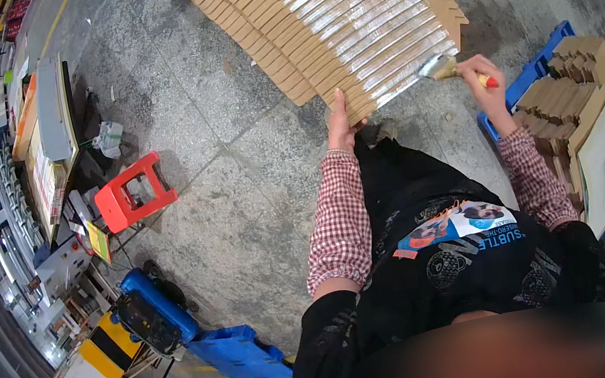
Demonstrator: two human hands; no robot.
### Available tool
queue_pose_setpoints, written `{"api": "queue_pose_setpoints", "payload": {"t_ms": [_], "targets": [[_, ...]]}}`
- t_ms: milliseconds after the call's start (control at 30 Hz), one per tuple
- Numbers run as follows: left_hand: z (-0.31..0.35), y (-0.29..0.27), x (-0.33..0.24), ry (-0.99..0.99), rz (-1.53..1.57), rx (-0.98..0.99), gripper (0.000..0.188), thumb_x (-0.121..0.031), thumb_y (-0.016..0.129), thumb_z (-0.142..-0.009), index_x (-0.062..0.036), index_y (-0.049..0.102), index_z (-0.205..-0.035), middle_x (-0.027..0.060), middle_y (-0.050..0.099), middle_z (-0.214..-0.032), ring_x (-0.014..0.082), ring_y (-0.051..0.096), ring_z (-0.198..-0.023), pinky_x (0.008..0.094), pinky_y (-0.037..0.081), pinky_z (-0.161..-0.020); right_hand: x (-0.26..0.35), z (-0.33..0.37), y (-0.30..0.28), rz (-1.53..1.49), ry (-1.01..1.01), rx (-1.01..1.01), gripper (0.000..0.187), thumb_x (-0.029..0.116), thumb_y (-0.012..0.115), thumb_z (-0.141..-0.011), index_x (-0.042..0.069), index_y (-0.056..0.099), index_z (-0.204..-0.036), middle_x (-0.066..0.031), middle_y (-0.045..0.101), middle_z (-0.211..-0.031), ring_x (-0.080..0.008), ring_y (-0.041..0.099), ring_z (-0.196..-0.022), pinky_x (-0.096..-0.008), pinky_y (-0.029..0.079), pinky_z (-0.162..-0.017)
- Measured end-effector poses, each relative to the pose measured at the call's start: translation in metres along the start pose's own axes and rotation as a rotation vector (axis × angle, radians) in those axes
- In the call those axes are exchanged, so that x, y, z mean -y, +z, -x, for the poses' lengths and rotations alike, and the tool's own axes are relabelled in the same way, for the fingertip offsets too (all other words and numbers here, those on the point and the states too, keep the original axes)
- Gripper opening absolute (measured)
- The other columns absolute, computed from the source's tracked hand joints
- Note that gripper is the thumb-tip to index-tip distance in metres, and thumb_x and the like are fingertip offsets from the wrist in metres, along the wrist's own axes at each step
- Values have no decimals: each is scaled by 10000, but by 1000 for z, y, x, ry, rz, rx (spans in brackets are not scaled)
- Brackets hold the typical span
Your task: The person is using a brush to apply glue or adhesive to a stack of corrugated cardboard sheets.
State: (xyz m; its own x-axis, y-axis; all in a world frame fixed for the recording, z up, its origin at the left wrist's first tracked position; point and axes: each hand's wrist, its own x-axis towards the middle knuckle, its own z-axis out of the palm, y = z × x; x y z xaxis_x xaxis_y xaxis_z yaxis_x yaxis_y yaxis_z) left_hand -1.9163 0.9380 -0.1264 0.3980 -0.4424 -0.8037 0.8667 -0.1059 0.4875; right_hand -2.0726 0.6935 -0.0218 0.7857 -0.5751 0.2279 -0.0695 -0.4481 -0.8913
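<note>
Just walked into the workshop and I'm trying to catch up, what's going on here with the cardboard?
A person stands over a fanned stack of flat cardboard pieces, its overlapped edges shiny. Their left hand presses on the near edge of the stack, steadying it. Their right hand holds a paintbrush with its bristles at the stack's right corner. More folded cardboard is piled to the right, and a red stool stands on the concrete floor.

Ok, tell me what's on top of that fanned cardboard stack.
A glossy wet-looking band runs across the cardboard stack. The right hand holds a brush at its near edge; the left hand steadies it. What lies beneath is hidden.
</note>
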Motion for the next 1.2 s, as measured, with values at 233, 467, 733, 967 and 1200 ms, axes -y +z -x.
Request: {"api": "queue_pose_setpoints", "payload": {"t_ms": [233, 467, 733, 967, 1200], "targets": [[-1, 0, 2, 18, -11, -10, 604, -618, 489, -823, -80, 524, -1097, 58, 639, -885, 165, 621, -704, 265, 487, -487, 14, -27, 12, 104, -19, 40, 94, 29, 609, -806, -52, 579, -770, -81, 559, -706, -135, 533, -658, -249, 416, -614], [-1, 1, 3, 21, -24, -37, 604, -622, 483, -824, -91, 525, -1109, 48, 639, -885, 163, 622, -718, 276, 493, -511, 22, -13, 23, 100, 7, -93, 110, 55, 619, -806, -35, 579, -758, -87, 541, -681, -156, 510, -608, -269, 407, -570], [-1, 0, 5, -1, -72, -103, 629, -653, 507, -792, -112, 529, -1112, 33, 628, -941, 150, 606, -805, 300, 497, -607, 50, -24, 42, 214, 38, 183, 108, 61, 637, -798, -30, 584, -772, -81, 536, -691, -156, 512, -601, -260, 410, -562], [-10, -3, 13, 63, -61, -189, 729, -677, 420, -817, -36, 515, -1153, 70, 621, -994, 171, 604, -882, 337, 511, -658, 49, -30, 69, 42, -159, 78, 95, 55, 625, -807, -33, 591, -803, -74, 555, -728, -152, 517, -616, -262, 417, -558], [-3, 2, 12, 134, -62, -192, 774, -707, 326, -828, -22, 533, -1123, 82, 645, -900, 165, 627, -752, 273, 505, -552, 57, -31, 76, 32, -117, 135, 108, 89, 651, -791, -10, 609, -800, -73, 555, -739, -141, 526, -657, -255, 416, -562]]}}
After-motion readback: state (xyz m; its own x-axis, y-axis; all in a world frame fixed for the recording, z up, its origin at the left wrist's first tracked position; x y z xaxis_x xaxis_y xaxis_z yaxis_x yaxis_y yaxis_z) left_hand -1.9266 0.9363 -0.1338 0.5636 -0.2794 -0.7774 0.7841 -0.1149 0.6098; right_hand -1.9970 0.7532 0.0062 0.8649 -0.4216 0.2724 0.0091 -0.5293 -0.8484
